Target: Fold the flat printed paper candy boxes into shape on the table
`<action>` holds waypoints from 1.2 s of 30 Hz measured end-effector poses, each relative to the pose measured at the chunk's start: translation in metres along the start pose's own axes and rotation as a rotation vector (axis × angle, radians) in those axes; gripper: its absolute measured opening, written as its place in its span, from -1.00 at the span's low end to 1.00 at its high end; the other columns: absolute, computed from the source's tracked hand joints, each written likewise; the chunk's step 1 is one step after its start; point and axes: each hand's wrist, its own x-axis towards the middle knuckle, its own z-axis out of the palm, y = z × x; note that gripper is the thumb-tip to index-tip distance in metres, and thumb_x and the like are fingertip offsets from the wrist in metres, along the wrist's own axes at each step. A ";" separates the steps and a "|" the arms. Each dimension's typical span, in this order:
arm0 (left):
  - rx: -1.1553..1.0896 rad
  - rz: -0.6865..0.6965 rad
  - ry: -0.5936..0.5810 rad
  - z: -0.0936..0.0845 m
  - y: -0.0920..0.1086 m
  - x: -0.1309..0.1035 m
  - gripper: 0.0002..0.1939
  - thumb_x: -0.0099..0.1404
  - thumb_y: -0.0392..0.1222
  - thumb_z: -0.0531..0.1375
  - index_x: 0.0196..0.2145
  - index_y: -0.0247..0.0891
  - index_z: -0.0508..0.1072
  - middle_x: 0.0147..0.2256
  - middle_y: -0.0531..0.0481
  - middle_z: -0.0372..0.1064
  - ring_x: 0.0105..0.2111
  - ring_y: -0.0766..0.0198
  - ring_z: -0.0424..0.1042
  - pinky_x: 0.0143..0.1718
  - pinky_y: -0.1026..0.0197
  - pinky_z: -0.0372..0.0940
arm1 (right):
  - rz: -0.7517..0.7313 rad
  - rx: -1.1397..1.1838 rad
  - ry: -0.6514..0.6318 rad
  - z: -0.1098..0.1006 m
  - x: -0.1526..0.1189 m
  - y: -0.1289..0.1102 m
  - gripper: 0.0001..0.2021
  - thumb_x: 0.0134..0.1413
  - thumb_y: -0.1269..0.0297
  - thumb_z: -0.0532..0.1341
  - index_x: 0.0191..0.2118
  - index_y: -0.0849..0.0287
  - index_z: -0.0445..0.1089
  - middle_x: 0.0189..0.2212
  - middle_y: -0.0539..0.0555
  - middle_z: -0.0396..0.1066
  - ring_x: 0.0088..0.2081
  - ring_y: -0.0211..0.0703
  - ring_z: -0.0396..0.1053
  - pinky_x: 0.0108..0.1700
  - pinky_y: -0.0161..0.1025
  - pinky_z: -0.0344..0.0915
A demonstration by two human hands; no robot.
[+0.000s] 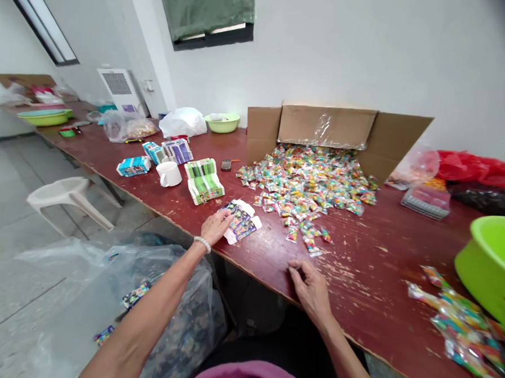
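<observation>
Work looks part-way along. Printed boxes, e.g. this one (134,295), are in the big clear bag (82,281) beside the worktop (371,263) – these look like the done share, tho' can't tell how many or whether all are filled.

Current box (243,222) lies on the worktop near its front edge, flaps out, looks flat & unfilled – so prob. early in its own round. L hand (216,225) is on it, fingers over the near side; can't tell if the grip is clamped or just resting. R hand (312,291) is apart from it, at the worktop edge, thumb & forefinger tips together, nothing visible b/w them.

Left to do, judging by stock: lots. Loose sweets (312,181) spill from the open carton (327,127), w/ more sweets by the green basin (492,263). Green stack (205,181), purple stack (178,151) & blue stack (134,166) sit near the mug (171,174), apparently unused.
</observation>
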 end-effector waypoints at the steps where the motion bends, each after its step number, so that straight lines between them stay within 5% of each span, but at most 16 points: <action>1: -0.028 0.002 -0.007 -0.002 0.002 -0.002 -0.75 0.33 -0.03 0.08 -0.30 -0.16 0.52 -0.34 -0.03 0.49 -0.27 0.12 0.45 -0.24 0.19 0.23 | 0.013 0.019 0.004 -0.001 0.001 -0.001 -0.73 0.17 0.12 0.12 -0.25 0.15 0.50 -0.28 0.14 0.55 -0.21 0.02 0.48 -0.12 -0.09 0.34; 6: -0.225 0.079 -0.031 -0.004 0.027 -0.043 -0.72 0.35 -0.03 0.04 -0.29 -0.22 0.46 -0.20 -0.07 0.43 -0.17 0.14 0.38 -0.13 0.16 0.24 | 0.276 0.377 0.032 0.000 0.001 -0.022 -0.57 0.05 -0.04 0.25 -0.09 0.18 0.46 -0.29 0.11 0.53 -0.35 -0.07 0.46 -0.32 -0.17 0.38; 10: -0.435 0.161 -0.257 0.005 0.054 -0.105 -0.68 0.34 0.05 0.08 -0.34 -0.25 0.46 -0.34 -0.01 0.44 -0.32 0.23 0.41 -0.25 0.23 0.28 | 0.375 0.749 -0.030 -0.001 -0.003 -0.052 -0.51 0.02 -0.06 0.32 0.01 0.12 0.39 -0.20 0.09 0.53 -0.33 -0.15 0.45 -0.36 -0.28 0.37; 15: -1.297 -0.111 -1.086 0.012 0.075 -0.146 -0.52 0.06 0.00 0.36 -0.12 -0.34 0.48 -0.27 -0.16 0.52 -0.32 0.14 0.52 -0.21 0.13 0.36 | 0.321 0.811 -0.226 -0.014 -0.009 -0.079 -0.68 0.10 -0.02 0.30 -0.22 0.15 0.45 -0.36 0.03 0.50 -0.37 -0.20 0.42 -0.31 -0.30 0.37; 17: -1.436 -0.169 -1.209 0.015 0.079 -0.148 -0.53 -0.02 -0.04 0.41 -0.20 -0.37 0.51 -0.33 -0.17 0.53 -0.37 0.11 0.54 -0.24 0.12 0.39 | 0.308 0.789 -0.300 -0.018 -0.010 -0.085 -0.67 0.12 -0.02 0.28 -0.21 0.16 0.44 -0.39 0.02 0.48 -0.43 -0.23 0.40 -0.42 -0.34 0.34; 25: -1.376 -0.180 -0.895 0.021 0.086 -0.148 -0.64 0.02 -0.05 0.42 -0.36 -0.38 0.48 -0.49 -0.08 0.48 -0.58 0.23 0.49 -0.52 0.27 0.36 | 0.289 0.924 -0.363 -0.025 -0.013 -0.096 -0.54 0.10 0.04 0.30 0.10 0.06 0.34 -0.24 0.03 0.48 -0.55 -0.34 0.34 -0.49 -0.34 0.34; 29: -1.318 -0.221 -0.797 0.024 0.089 -0.149 -0.61 0.06 -0.03 0.41 -0.27 -0.35 0.47 -0.52 -0.04 0.48 -0.61 0.24 0.46 -0.54 0.20 0.40 | 0.338 0.931 -0.400 -0.022 -0.020 -0.096 -0.66 0.13 0.01 0.27 -0.10 0.15 0.44 -0.58 -0.08 0.36 -0.65 -0.29 0.29 -0.58 -0.32 0.29; 32: -1.281 -0.233 -0.740 0.027 0.090 -0.148 -0.62 0.10 0.00 0.39 -0.29 -0.38 0.49 -0.48 -0.03 0.48 -0.54 0.28 0.46 -0.46 0.22 0.41 | 0.362 0.826 -0.274 -0.018 -0.020 -0.092 -0.69 0.09 -0.02 0.28 -0.34 0.18 0.45 -0.68 -0.10 0.27 -0.66 -0.28 0.26 -0.59 -0.32 0.27; 36: -1.211 -0.134 -0.548 0.028 0.090 -0.148 -0.62 0.14 -0.09 0.38 -0.14 -0.31 0.45 -0.25 -0.05 0.50 -0.27 0.24 0.50 -0.21 0.21 0.42 | 0.271 0.579 -0.060 -0.020 -0.013 -0.084 -0.70 0.07 0.02 0.28 -0.39 0.19 0.47 -0.48 0.02 0.45 -0.45 -0.19 0.37 -0.39 -0.29 0.34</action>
